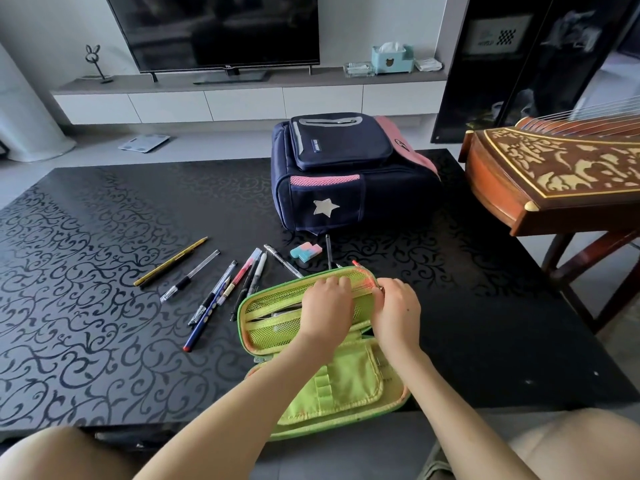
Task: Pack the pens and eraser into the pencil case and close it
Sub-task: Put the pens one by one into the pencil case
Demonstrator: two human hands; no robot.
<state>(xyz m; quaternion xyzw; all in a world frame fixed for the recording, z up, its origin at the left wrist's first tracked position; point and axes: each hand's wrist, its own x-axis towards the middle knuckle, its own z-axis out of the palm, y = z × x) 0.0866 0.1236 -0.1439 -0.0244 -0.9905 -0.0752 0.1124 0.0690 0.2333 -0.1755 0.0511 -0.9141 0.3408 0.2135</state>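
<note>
The open pencil case (341, 386) lies at the near edge of the black patterned table (104, 271), with its lower half reaching that edge or slightly over it at 6 o'clock. From the case, bare tabletop runs wide toward 9 o'clock and there is a narrower strip toward 3 o'clock. The pens (247, 271) fan out loose at 10 to 11 o'clock, close to the lid's left end. The pink-and-blue eraser (305, 252) sits at 12 o'clock just beyond the lid, and a navy backpack (346, 174) lies flat behind it. A carved wooden zither (554, 174) overhangs the table's corner at 2 o'clock. The case is lime green inside, with mesh pockets in the raised lid and a fabric flap with loops in the base. The left hand (327, 303) curls its fingers over the lid's far rim, gripping it. The right hand (396, 313) pinches the lid's right end by the orange trim, though what lies between the fingertips is hidden.
</note>
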